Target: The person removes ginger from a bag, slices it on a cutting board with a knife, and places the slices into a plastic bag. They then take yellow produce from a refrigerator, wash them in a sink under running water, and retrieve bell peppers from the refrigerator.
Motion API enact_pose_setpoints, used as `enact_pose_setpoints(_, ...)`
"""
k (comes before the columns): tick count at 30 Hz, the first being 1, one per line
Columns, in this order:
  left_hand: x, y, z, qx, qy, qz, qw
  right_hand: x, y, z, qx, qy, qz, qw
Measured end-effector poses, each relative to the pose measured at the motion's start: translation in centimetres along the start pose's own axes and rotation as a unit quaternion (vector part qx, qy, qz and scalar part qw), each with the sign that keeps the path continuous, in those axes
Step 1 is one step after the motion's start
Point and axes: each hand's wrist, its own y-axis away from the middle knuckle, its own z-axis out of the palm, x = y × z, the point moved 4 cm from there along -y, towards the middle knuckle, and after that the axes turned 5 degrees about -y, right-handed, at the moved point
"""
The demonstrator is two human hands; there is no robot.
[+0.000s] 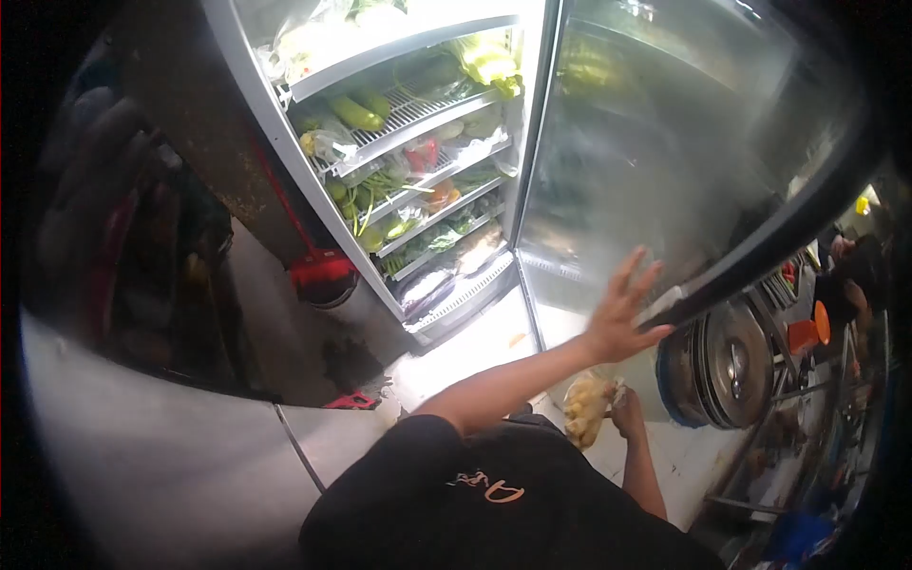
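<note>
My left hand (622, 318) reaches across to the swung-open glass door (655, 142) of a lit refrigerator. Its fingers are spread against or very near the glass, with the thumb by the dark door edge. Lower down, my right hand (627, 414) is closed on the top of a clear bag (587, 408) filled with pale yellow pieces. Inside the refrigerator, several shelves (408, 128) hold green vegetables (356, 112), leafy greens (489, 65) and plastic bags.
A large round metal lid (739, 366) stands by a rack on the right, near an orange container (804, 334). A red dustpan (323, 274) is left of the refrigerator. A metal surface (171, 456) lies at lower left.
</note>
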Motion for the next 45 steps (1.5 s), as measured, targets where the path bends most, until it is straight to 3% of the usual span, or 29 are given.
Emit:
enact_pose_setpoints(2, -5.1, 3.2, -3.1, -0.036, -0.055, -0.050, 0.997, 0.4, -1.6, 0.8, 0.000, -0.100, -0.001, 0.995)
enact_pose_setpoints(5, -13.9, 11.8, -6.7, -0.120, -0.101, -0.350, 0.924, -4.8, -4.7, 2.1, -0.045, -0.059, -0.074, 0.995)
enact_pose_setpoints(7, -15.5, 16.2, -6.7, -0.117, 0.160, -0.566, 0.801, -12.5, -5.8, 2.9, -0.093, -0.050, -0.138, 0.985)
enact_pose_setpoints(11, -15.1, 10.6, -8.0, 0.128, 0.520, -0.346, 0.771, -24.1, -11.0, 5.0, -0.116, -0.130, -0.260, 0.950)
enact_pose_setpoints(12, -13.4, 5.5, -10.9, 0.160, 0.452, -0.308, 0.822, -27.8, -11.6, 5.5, -0.093, -0.163, -0.351, 0.918)
enact_pose_setpoints(13, -12.6, 1.8, -13.5, 0.210, 0.417, -0.295, 0.834, -32.3, -11.6, 5.7, -0.145, -0.217, -0.329, 0.908)
enact_pose_setpoints(14, -12.4, -1.6, -16.2, 0.234, 0.393, -0.225, 0.860, -34.4, -13.2, 6.5, -0.155, -0.234, -0.400, 0.872)
enact_pose_setpoints(16, -13.4, -6.0, -21.5, 0.246, 0.397, -0.198, 0.862, -40.0, -13.8, 7.7, -0.088, -0.095, -0.532, 0.837)
enact_pose_setpoints(18, -15.3, -9.8, -25.7, 0.273, 0.370, -0.167, 0.872, -43.0, -16.1, 11.0, -0.047, -0.024, -0.575, 0.816)
enact_pose_setpoints(20, -18.9, -12.7, -29.3, 0.255, 0.277, -0.130, 0.917, -46.1, -20.2, 15.0, -0.017, 0.057, -0.684, 0.727)
enact_pose_setpoints(21, -21.0, -14.2, -31.3, 0.252, 0.275, -0.189, 0.908, -47.5, -22.2, 16.8, -0.004, 0.099, -0.730, 0.676)
enact_pose_setpoints(23, -23.8, -16.3, -35.2, 0.213, 0.089, -0.270, 0.935, -51.9, -25.9, 18.8, -0.162, 0.040, -0.632, 0.757)
enact_pose_setpoints(24, -24.6, -17.1, -36.7, 0.165, -0.098, -0.278, 0.941, -52.4, -27.3, 19.9, -0.149, 0.043, -0.620, 0.769)
enact_pose_setpoints(25, -26.3, -17.3, -37.2, 0.218, 0.098, -0.297, 0.924, -52.9, -28.8, 21.1, -0.137, 0.046, -0.607, 0.781)
enact_pose_setpoints(26, -28.0, -17.5, -37.6, 0.285, 0.284, -0.303, 0.864, -52.3, -30.3, 22.4, -0.039, 0.090, -0.639, 0.763)
enact_pose_setpoints(27, -27.8, -17.4, -38.0, 0.315, 0.246, -0.307, 0.864, -51.5, -31.8, 23.3, 0.058, 0.134, -0.663, 0.735)
enact_pose_setpoints(28, -27.0, -16.8, -38.1, 0.344, 0.206, -0.312, 0.861, -50.6, -33.5, 24.8, 0.056, 0.218, -0.689, 0.689)
enact_pose_setpoints(29, -25.6, -15.7, -37.8, 0.291, 0.074, -0.182, 0.936, -49.7, -35.3, 26.2, 0.051, 0.298, -0.710, 0.636)
enact_pose_setpoints(30, -24.0, -14.2, -37.2, 0.261, -0.051, -0.034, 0.963, -48.8, -36.7, 27.1, 0.045, 0.374, -0.726, 0.575)
enact_pose_setpoints(33, -23.9, -8.3, -32.9, 0.223, -0.064, -0.164, 0.959, -50.0, -37.6, 26.8, -0.045, 0.376, -0.567, 0.732)
enact_pose_setpoints(34, -27.1, -4.5, -30.4, 0.193, -0.042, -0.292, 0.936, -50.7, -37.0, 25.7, -0.072, 0.353, -0.506, 0.783)
enact_pose_setpoints(35, -29.4, -2.3, -28.3, 0.104, -0.083, -0.406, 0.904, -50.8, -35.4, 24.0, -0.017, 0.308, -0.642, 0.702)
enact_pose_setpoints(36, -32.8, 0.7, -26.7, 0.015, -0.156, -0.439, 0.885, -49.7, -35.4, 22.4, -0.004, 0.178, -0.646, 0.742)
enact_pose_setpoints(38, -36.1, 2.5, -24.4, 0.044, -0.347, -0.349, 0.870, -46.0, -35.8, 20.1, 0.010, -0.091, -0.617, 0.782)
enact_pose_setpoints(39, -37.9, 2.8, -23.8, 0.059, -0.385, -0.344, 0.855, -42.4, -36.7, 20.1, -0.082, -0.130, -0.509, 0.847)
enact_pose_setpoints(40, -39.5, 2.7, -23.5, 0.074, -0.423, -0.337, 0.838, -37.9, -37.5, 21.0, -0.171, -0.164, -0.389, 0.890)
enact_pose_setpoints(42, -42.6, 2.9, -23.3, 0.056, -0.374, -0.461, 0.803, -29.1, -39.3, 24.7, -0.300, -0.118, -0.273, 0.906)
enact_pose_setpoints(43, -43.5, 3.4, -22.9, 0.044, -0.345, -0.519, 0.781, -26.2, -40.1, 26.2, -0.305, -0.129, -0.238, 0.913)
enact_pose_setpoints(45, -44.5, 4.3, -21.6, -0.002, -0.404, -0.474, 0.782, -23.9, -41.1, 28.3, -0.297, -0.137, -0.224, 0.918)
